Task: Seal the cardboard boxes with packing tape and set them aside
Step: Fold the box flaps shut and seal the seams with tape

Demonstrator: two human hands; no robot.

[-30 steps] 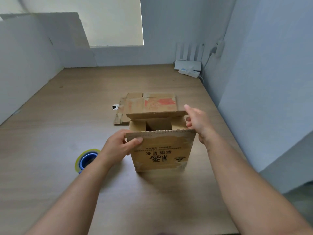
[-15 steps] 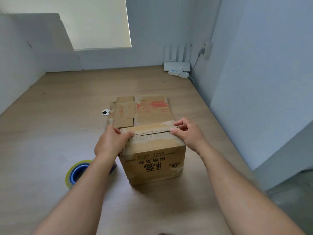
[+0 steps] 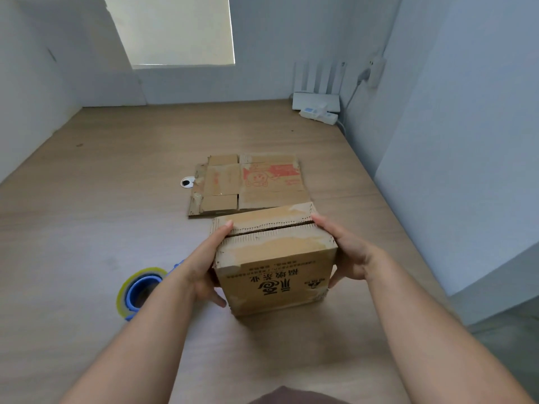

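A small brown cardboard box (image 3: 274,282) with black printed characters stands on the wooden table (image 3: 116,170). Its two top flaps are folded down and meet at a narrow seam with no fresh tape across it. My left hand (image 3: 204,266) presses flat against the box's left side, fingertips reaching the top edge. My right hand (image 3: 347,252) presses against the right side with straight fingers, thumb lower down. A roll of clear packing tape (image 3: 137,290) on a blue core lies on the table left of the box, partly behind my left forearm.
A flattened cardboard box (image 3: 250,182) with red print lies just behind the upright box. A small white and black object (image 3: 187,182) sits to its left. A white router (image 3: 316,100) and power strip (image 3: 319,115) are in the far right corner. Walls enclose the table.
The open top flaps were folded down and closed. Both hands then slid from the top edges down to the box's sides.
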